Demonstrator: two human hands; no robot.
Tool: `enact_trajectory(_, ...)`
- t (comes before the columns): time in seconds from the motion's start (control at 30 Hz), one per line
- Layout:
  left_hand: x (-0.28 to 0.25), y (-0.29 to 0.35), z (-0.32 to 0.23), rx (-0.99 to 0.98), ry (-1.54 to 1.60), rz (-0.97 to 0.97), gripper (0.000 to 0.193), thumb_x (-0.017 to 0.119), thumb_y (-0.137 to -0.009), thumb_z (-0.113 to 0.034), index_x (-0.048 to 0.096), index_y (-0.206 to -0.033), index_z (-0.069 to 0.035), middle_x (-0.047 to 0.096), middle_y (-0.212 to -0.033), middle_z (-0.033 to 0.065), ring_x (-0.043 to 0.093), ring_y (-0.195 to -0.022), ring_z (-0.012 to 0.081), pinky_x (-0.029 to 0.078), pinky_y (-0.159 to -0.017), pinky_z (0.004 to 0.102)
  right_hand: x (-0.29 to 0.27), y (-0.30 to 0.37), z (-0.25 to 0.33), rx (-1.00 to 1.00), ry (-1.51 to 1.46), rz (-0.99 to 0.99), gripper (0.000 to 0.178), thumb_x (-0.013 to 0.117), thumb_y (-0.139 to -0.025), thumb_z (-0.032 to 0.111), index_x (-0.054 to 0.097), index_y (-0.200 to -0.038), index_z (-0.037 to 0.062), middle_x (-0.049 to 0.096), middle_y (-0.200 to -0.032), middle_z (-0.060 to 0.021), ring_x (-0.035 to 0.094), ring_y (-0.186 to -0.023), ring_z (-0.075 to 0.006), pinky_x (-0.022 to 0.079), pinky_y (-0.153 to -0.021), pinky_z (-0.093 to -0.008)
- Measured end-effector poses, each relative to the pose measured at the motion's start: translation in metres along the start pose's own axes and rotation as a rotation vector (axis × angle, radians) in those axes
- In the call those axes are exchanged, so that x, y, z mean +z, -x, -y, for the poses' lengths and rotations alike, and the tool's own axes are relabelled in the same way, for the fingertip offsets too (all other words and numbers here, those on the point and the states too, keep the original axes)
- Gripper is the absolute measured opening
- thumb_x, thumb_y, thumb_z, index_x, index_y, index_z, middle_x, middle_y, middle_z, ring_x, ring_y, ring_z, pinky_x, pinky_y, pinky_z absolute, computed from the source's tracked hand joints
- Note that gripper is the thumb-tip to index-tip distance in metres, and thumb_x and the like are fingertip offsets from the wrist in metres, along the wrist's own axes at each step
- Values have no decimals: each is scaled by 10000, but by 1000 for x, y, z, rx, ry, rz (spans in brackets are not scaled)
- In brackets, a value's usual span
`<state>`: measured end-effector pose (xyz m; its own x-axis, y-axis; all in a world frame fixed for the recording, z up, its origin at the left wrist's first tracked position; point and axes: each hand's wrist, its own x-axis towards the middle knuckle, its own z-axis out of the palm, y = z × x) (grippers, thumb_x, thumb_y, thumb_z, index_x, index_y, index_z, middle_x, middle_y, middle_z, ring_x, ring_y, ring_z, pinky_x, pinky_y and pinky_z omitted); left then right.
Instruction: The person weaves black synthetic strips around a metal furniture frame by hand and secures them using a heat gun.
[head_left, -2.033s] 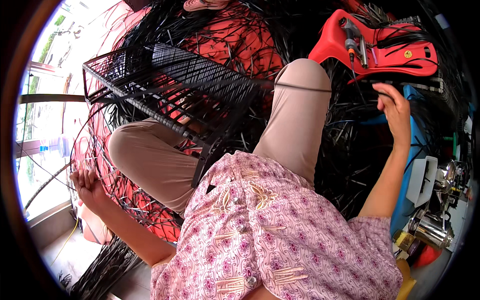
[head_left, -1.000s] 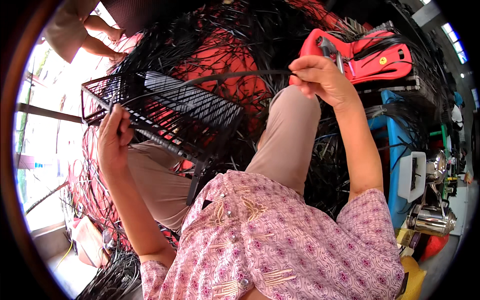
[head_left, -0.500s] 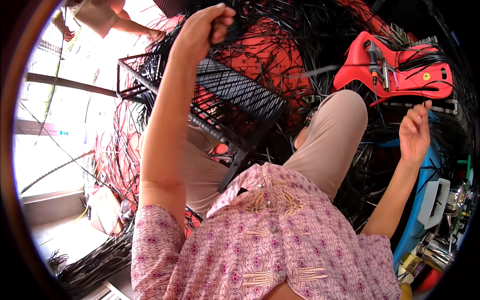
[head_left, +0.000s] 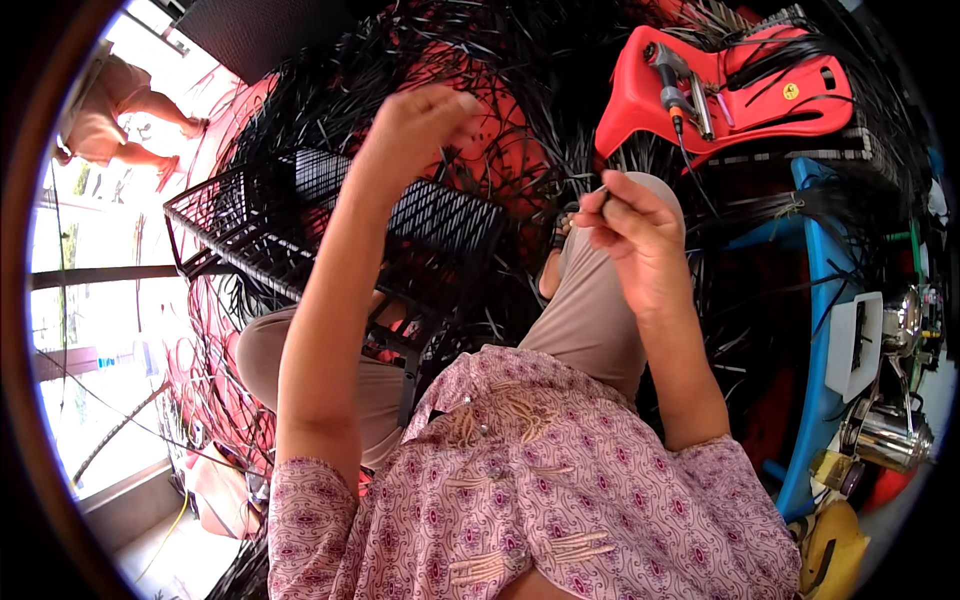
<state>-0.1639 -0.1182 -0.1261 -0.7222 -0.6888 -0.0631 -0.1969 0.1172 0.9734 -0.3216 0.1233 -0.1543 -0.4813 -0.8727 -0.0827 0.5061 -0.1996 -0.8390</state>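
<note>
My left hand (head_left: 425, 128) is raised over a partly woven black frame (head_left: 445, 215), fingers curved and smeared by motion. Whether it grips anything cannot be made out. Above my right knee, my right hand (head_left: 640, 240) pinches thumb and fingers together around something small and dark that I cannot make out. The frame leans by my legs, with closely woven black strips on part of it and open bars on the left. Loose black strips (head_left: 330, 85) lie heaped beyond it.
A red plastic chair (head_left: 625, 105) at the upper right carries a corded power tool (head_left: 668, 72) and black strips. On the right stand a blue plastic chair (head_left: 820, 265), a white container (head_left: 855, 350) and a metal pot (head_left: 895, 437). Another person's legs (head_left: 120, 100) show at the upper left.
My right hand has come inward from the far right to above my knee. My left hand has lowered a little. The whole view has shifted, so the red chair sits further left.
</note>
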Motion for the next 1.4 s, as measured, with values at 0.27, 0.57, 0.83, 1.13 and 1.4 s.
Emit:
enact_trajectory(0.27,9,62,10,318,-45,1,313,562,-995,-241,658,-1100,37,672,-1001,83,629,-931,144,496,-866,282,54,-9,-33,105,147,251,288,573,-925,25,613,-1209,-9,692,-934,-110,670,-795,-168,520,-694,-251)
enact_trajectory(0.57,-12,71,-7,91,-48,406,369,634,-952,-373,715,-840,-31,605,-669,-53,500,-614,33,395,-542,220,74,5,-8,154,532,366,340,511,-914,-20,558,-1249,12,632,-939,-65,646,-837,-105,531,-707,-233)
enact_trajectory(0.83,-170,124,-50,95,-515,-180,239,634,-868,-282,652,-783,-59,500,-676,-62,398,-622,48,301,-561,237,-57,-79,83,-213,607,-33,353,580,-891,56,595,-1240,6,666,-893,-60,616,-740,-101,494,-678,-220)
enact_trajectory(1.13,-199,233,-73,-109,-442,-321,122,669,-857,-113,684,-925,-13,624,-742,-22,427,-616,14,330,-549,191,-213,-220,79,-43,1264,-166,416,604,-868,75,581,-1271,-20,689,-1046,-96,652,-807,-131,512,-728,-228)
enact_trajectory(1.4,-90,184,-61,141,-608,43,122,673,-858,-124,682,-856,-2,612,-675,90,593,-560,196,453,-535,302,101,-113,0,-261,736,708,385,557,-982,271,611,-1237,-13,652,-1185,-130,614,-1098,-188,458,-980,-307)
